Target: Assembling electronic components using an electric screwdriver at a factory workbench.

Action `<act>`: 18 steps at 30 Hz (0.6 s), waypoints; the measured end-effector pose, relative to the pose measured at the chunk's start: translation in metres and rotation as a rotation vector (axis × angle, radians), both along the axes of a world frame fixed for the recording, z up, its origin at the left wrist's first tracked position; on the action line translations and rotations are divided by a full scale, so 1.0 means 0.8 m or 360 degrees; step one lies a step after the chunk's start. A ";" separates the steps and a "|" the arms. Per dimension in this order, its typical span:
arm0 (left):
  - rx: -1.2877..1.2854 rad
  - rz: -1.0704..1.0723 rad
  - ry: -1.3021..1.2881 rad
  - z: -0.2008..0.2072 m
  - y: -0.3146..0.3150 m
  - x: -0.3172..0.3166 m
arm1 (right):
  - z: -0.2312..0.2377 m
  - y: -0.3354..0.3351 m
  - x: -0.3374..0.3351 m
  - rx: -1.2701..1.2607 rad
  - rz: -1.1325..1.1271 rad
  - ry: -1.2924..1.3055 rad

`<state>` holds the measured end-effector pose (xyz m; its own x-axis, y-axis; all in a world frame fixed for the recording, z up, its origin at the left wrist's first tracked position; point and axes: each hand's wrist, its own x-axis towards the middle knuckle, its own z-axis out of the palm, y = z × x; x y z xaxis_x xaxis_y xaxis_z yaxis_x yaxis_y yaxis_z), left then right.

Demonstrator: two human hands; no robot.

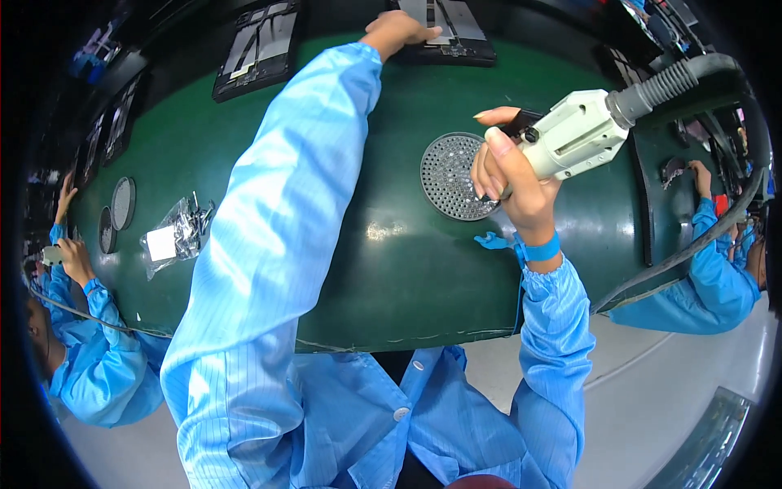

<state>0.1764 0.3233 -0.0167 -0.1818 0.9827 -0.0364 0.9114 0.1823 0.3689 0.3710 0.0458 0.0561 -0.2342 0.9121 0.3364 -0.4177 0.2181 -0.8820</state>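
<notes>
My left hand (399,34) reaches to the far side of the bench, its fingers stretched out over the left part of an opened tablet-like device (468,37) with a black frame and silvery inside. In my right hand (525,175) is a pale electric screwdriver (578,134), its cable end pointing up to the right. The fingers wrap round its front end, and its tip is mostly hidden by them. Just below and left of that hand lies a round grey tray full of small holes (450,175), with small shiny bits in it. A blue strap (542,248) circles my right wrist.
A second opened device (259,49) lies at the far left of the green bench (391,285). A clear bag of parts (177,236) and two round trays (122,202) are further left. Co-workers in blue sleeves (106,359) sit on both sides. A thick cable (676,261) hangs at right.
</notes>
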 end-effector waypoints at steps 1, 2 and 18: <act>-0.0178 0.0050 -0.0334 0.003 0.007 -0.017 | 0.002 -0.002 -0.006 -0.0034 0.0010 0.0045; 0.0021 -0.0067 -0.0849 0.001 -0.001 0.017 | -0.003 0.003 0.008 -0.0045 -0.0062 0.0022; 0.0438 -0.0102 -0.1707 0.079 -0.272 -0.096 | -0.016 0.005 0.018 0.0097 -0.0269 -0.0063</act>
